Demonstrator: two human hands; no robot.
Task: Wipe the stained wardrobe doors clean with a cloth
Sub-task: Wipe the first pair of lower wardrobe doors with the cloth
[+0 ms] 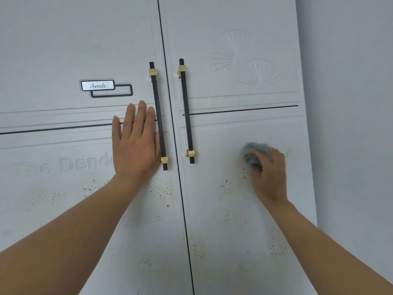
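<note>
Right hand (269, 173) clutching cloth (256, 151) against stained door (234, 209)

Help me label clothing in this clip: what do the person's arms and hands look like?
Nothing is worn: the left hand and right hand are ungloved, with no rings, watch or bracelet visible; the left forearm and right forearm are bare to the frame edge.

— We lose the embossed lettering (70, 165) behind our left hand (136, 141); it stops at "Dand".
— And its first word is too faint to read. Our right hand (269, 173) covers most of the cloth (254, 150), itself slightly blurred.
— The left door (63, 50) and right door (234, 209) run past our view's edge, top and bottom.
</note>
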